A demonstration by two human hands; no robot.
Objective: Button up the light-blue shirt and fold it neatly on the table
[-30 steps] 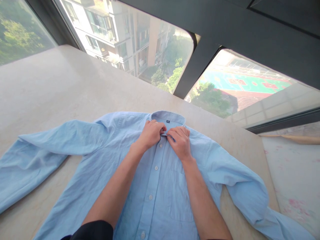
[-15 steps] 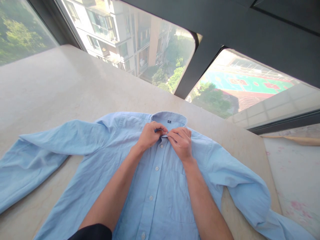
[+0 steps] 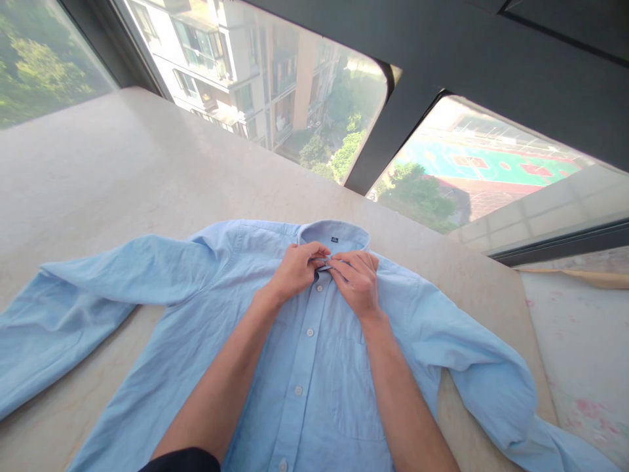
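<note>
One blue shirt (image 3: 196, 321) is pinched at its collar (image 3: 339, 231) by the left hand (image 3: 299, 265) and right hand (image 3: 354, 280).

Beneath both hands, the shirt is spread on the worktop (image 3: 147, 177); thin cloth is nipped between bunched fingertips on each side, its finer details hidden. The fold could be lost if it is tugged unevenly, and the front could be dragged askew if the cloth is leaned on by the forearms. Beyond the hands, room is offered as far as the window frame (image 3: 376, 137), most widely toward the far left. Right of the right hand, the worktop's edge is met sooner and appears to be crossed by a sleeve (image 3: 496, 393), which could be snagged there.
</note>
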